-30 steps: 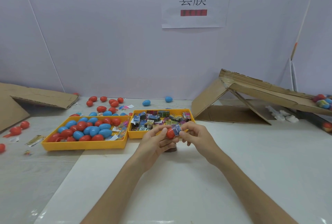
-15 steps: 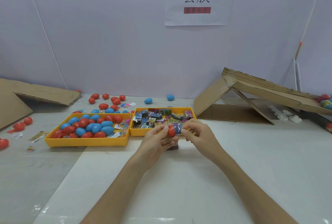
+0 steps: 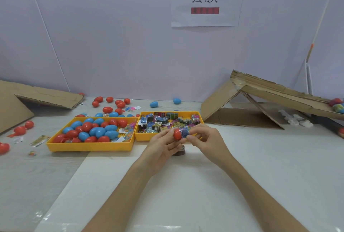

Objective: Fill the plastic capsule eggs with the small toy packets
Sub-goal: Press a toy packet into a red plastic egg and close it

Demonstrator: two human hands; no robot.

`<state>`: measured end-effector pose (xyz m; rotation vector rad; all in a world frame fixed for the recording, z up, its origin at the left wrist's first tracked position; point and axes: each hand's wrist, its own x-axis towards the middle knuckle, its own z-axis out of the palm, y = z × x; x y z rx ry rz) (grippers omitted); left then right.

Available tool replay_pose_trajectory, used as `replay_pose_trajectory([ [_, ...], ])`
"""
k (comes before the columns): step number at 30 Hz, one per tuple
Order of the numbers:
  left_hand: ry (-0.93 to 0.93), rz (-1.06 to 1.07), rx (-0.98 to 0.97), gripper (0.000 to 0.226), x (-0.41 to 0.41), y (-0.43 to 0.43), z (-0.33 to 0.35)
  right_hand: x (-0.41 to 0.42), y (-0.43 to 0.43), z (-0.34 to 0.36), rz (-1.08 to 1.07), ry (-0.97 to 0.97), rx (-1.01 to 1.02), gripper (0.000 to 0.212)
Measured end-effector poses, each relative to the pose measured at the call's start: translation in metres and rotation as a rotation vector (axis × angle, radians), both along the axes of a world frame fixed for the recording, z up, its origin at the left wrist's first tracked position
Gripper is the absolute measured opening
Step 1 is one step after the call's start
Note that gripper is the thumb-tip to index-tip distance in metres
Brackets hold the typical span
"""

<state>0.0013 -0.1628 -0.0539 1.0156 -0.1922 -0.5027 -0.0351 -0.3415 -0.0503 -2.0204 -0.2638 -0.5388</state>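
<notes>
Our left hand [image 3: 162, 148] hides most of a small brown object [image 3: 180, 153]; print on the packet [image 3: 184, 132] above it is unreadable.

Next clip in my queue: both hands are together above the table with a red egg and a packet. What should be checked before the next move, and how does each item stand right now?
1. Left hand grips the red capsule egg: ok.
2. Right hand pinches the toy packet against the egg's right end: ok.
3. Packet fully inside the egg: not ok, much of it shows outside.
4. Egg's other half ready for closing: cannot tell, the fingers hide it.
5. Packet tray stocked for the next fill: ok.
6. Egg tray holds red and blue eggs: ok.
</notes>
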Motion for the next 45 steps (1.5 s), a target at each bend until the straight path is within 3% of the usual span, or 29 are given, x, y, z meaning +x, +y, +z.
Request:
replay_pose_trajectory([
  [12,-0.068,0.081,0.149,0.009,-0.0041,-0.0024,0.0025,-0.0026,0.0018,-0.0009,-0.037,-0.055,0.011,0.033],
  [16,-0.064,0.08,0.135,0.017,-0.0051,-0.003,0.0027,-0.0022,0.0023,-0.0023,-0.018,-0.1,-0.013,0.035],
  [21,-0.056,0.083,0.145,0.022,-0.0047,-0.0033,0.002,-0.0014,0.0028,-0.0038,0.004,-0.105,-0.05,0.014],
  [27,-0.061,0.099,0.168,0.019,-0.0048,-0.0031,0.0017,-0.0026,0.0036,-0.0037,0.028,-0.113,-0.094,0.005],
  [31,-0.051,0.087,0.159,0.009,-0.005,-0.0027,0.0028,-0.0032,0.0059,-0.0056,-0.023,-0.146,-0.078,0.011],
  [36,-0.066,0.056,0.137,0.011,-0.0053,-0.0021,0.0038,-0.0047,0.0072,-0.0039,-0.019,-0.105,-0.022,0.033],
  [45,-0.022,0.03,0.101,0.011,-0.0045,-0.0006,0.0047,-0.0073,0.0088,-0.001,-0.001,-0.105,0.011,0.022],
])
